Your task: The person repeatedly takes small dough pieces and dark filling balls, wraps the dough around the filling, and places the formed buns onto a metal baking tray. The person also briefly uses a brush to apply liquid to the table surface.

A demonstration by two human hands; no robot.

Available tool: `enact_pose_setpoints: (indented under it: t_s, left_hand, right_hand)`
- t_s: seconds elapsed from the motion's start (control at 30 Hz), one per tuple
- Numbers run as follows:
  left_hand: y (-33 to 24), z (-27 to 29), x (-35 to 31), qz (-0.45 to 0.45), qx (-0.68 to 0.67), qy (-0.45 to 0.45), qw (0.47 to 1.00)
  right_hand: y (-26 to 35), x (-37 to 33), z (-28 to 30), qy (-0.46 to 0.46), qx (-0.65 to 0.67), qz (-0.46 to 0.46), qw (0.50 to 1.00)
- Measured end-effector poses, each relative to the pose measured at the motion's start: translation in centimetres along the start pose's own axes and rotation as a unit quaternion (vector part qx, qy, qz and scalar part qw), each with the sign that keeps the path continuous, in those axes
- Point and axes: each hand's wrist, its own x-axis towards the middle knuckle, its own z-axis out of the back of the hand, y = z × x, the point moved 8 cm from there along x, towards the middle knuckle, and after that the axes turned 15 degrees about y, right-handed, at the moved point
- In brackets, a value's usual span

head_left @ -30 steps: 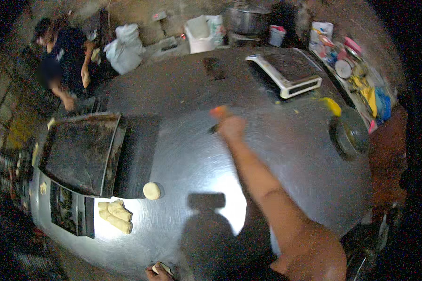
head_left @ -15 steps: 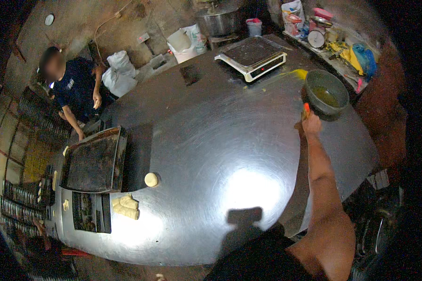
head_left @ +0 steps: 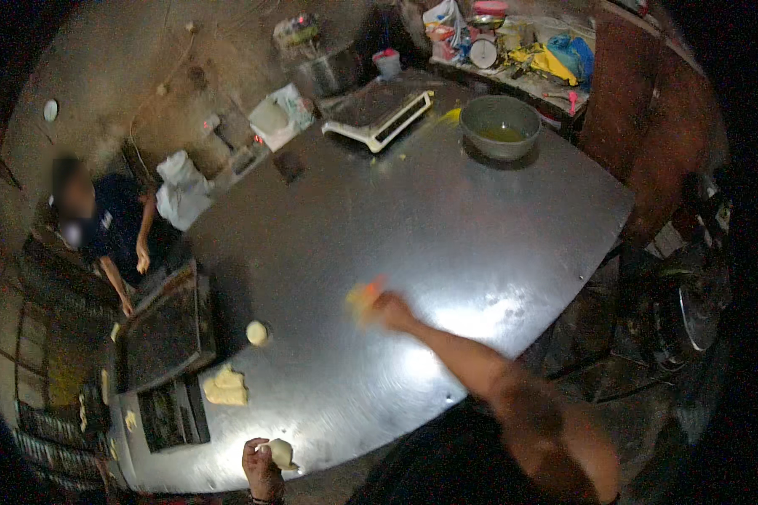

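My right hand (head_left: 389,311) is closed around a blurred orange-and-yellow brush (head_left: 365,301) over the middle of the metal table. At the near edge, my left hand (head_left: 261,471) pinches a pale piece of dough (head_left: 280,455) between thumb and fingers. A round dough ball (head_left: 257,332) sits on the table to the left. Closer to me lie folded dough pieces (head_left: 226,387), beside a small dark tray (head_left: 173,411). The grey bowl (head_left: 499,150) at the far right holds yellow liquid; neither hand touches it.
A large dark tray (head_left: 162,332) lies on the left, with a co-worker's hand (head_left: 127,308) at its far edge. A white-framed electric cooker (head_left: 381,133) stands at the back. Beyond it are a dial scale (head_left: 483,53) and bags. The metal table (head_left: 370,210) curves toward me.
My right hand has moved from the bowl leftward and nearer with the brush. My left hand has come into view at the near edge holding dough. The view has shifted to the right.
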Motion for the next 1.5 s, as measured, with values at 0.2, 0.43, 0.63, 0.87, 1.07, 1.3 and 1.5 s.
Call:
enact_pose_setpoints:
  t_s: [0.2,0.43,0.63,0.87,1.07,1.3,1.5]
  left_hand:
    - [5.5,3.0,-10.3,0.086,-0.013,-0.236,0.968]
    - [-3.7,-5.3,4.2,-0.128,0.045,-0.084,0.987]
    - [-7.4,-14.0,8.6,-0.098,0.12,0.146,0.977]
    - [-2.3,-6.1,1.7,0.072,0.063,-0.117,0.989]
    - [-3.2,-7.5,4.9,0.012,0.096,-0.052,0.994]
    - [-0.5,-15.2,8.0,-0.001,0.084,0.164,0.983]
    - [6.1,-5.7,1.6,0.068,-0.087,-0.06,0.992]
  right_hand:
    - [-21.2,-14.5,34.9,-0.362,-0.106,-0.33,0.865]
    - [4.5,-9.5,2.5,0.166,-0.017,-0.091,0.982]
    - [2.7,-16.1,-5.5,0.266,0.355,-0.167,0.881]
    - [-16.3,-29.4,41.6,-0.278,-0.414,-0.45,0.741]
    - [-11.9,-18.7,33.5,-0.224,-0.362,-0.357,0.832]
    - [4.8,-12.8,-0.9,0.256,0.069,0.033,0.964]
    - [-0.7,-12.9,10.4,0.069,0.351,-0.345,0.868]
